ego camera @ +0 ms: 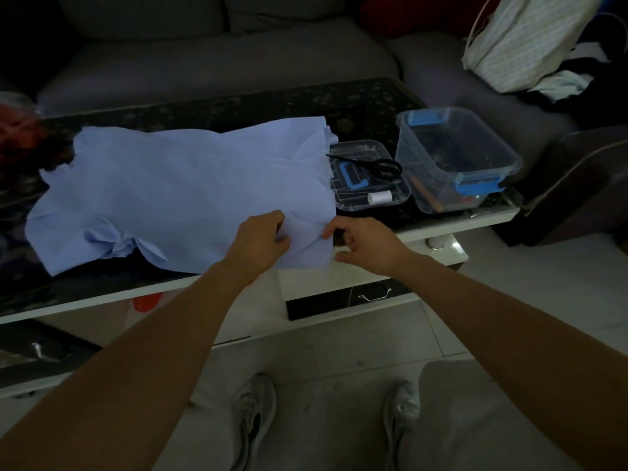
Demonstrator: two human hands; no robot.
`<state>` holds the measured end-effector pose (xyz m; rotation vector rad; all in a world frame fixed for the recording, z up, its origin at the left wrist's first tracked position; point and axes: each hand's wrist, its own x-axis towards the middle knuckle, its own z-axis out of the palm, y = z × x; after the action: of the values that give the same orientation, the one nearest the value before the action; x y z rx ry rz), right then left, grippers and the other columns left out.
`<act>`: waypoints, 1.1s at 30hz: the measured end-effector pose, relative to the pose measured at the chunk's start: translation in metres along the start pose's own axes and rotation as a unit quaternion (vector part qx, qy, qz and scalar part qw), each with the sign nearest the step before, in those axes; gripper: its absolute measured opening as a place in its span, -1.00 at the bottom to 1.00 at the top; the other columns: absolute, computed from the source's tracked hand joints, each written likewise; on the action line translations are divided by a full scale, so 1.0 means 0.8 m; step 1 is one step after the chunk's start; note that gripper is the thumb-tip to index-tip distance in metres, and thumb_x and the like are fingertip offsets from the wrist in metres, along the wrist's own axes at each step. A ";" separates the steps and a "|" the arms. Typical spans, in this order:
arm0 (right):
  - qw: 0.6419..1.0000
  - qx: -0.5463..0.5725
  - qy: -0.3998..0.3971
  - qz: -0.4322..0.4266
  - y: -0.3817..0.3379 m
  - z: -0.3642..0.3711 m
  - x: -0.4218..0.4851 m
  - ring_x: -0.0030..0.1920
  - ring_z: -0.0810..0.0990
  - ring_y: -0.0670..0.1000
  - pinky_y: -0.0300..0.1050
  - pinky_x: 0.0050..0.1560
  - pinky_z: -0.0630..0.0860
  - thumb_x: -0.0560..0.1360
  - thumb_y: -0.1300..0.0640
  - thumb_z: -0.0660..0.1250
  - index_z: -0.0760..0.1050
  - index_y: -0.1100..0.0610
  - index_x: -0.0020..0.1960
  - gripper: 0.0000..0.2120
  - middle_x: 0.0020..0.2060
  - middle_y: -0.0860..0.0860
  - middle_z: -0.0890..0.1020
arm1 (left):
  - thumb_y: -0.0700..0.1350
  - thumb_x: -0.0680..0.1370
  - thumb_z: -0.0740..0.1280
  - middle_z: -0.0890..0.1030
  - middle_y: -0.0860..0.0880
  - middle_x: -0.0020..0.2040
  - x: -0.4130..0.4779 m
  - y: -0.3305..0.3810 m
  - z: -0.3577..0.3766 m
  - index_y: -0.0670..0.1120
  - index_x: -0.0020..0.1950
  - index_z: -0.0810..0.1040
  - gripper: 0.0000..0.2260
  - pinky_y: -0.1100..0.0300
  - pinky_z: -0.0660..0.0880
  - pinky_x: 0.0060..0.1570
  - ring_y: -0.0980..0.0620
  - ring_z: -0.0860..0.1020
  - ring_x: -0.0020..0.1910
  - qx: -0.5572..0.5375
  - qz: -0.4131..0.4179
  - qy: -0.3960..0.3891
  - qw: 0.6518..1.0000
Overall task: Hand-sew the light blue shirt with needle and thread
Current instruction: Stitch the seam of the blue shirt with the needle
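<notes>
Light blue shirt (176,185) is laid flat on the dark patterned table top (238,100), hem end towards 3 o'clock, sleeve and collar end towards 9. The near hem corner is draped just over the table's front edge, at 5 o'clock of the shirt.

Left hand (261,239): fingers are curled into the cloth at that corner, with a fold bunched under them. Right hand (365,244): fingers are loosely curled, index tip at the shirt's side edge. Whether cloth is actually pinched cannot be told.

Handling, as judged: thin woven cloth, light, limp, matte, easily creased. No stiffness, so sag and slide are expected if it is held at one point. It is best taken by two pinches close either side of the line to be stitched, kept taut between them, with the rest left on the table.

At 3 o'clock of the shirt, a clear plastic lid (360,149) is used as a tray for black-handled scissors (367,161) and a white thread spool (380,197). Further towards 3 is a clear rigid box (492,137) with blue latches. No needle can be made out; the view is too dark.
</notes>
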<state>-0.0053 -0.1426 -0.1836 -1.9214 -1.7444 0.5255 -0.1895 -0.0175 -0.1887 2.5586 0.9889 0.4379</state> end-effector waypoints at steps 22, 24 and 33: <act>0.982 0.160 0.079 0.053 -0.010 0.003 0.037 -0.47 0.35 -0.15 -0.18 -0.31 0.36 0.56 0.03 0.33 0.59 0.27 -0.16 -0.70 -0.48 -0.01 0.44 | 0.02 0.38 0.53 0.34 0.05 0.04 -0.003 0.021 -0.019 -0.17 0.25 0.30 -0.40 0.25 0.28 -0.22 0.06 0.34 0.02 -0.113 -0.100 -0.143 0.978; 0.981 0.167 0.079 0.063 -0.017 0.001 0.041 -0.47 0.34 -0.15 -0.20 -0.32 0.35 0.56 0.05 0.32 0.56 0.32 -0.16 -0.67 -0.48 -0.04 0.42 | -0.08 0.41 0.51 0.32 0.07 -0.23 -0.005 0.022 -0.020 -0.11 -0.10 0.32 -0.64 0.30 0.19 -0.36 0.11 0.33 -0.24 -0.101 -0.067 -0.048 0.992; 0.969 0.245 0.024 0.013 -0.037 -0.033 0.040 -0.52 0.42 -0.24 -0.47 -0.37 0.33 0.51 0.44 0.25 0.55 0.36 0.08 -0.82 -0.58 -0.23 0.47 | -0.16 0.51 0.40 0.18 0.10 -0.48 0.001 0.009 -0.024 -0.03 -0.42 0.15 -0.54 0.34 0.17 -0.48 0.20 0.26 -0.52 -0.148 0.008 0.084 0.985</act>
<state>-0.0106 -0.1113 -0.1436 -1.5896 -1.3959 0.8240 -0.1927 -0.0176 -0.1687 2.2929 0.8832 0.7547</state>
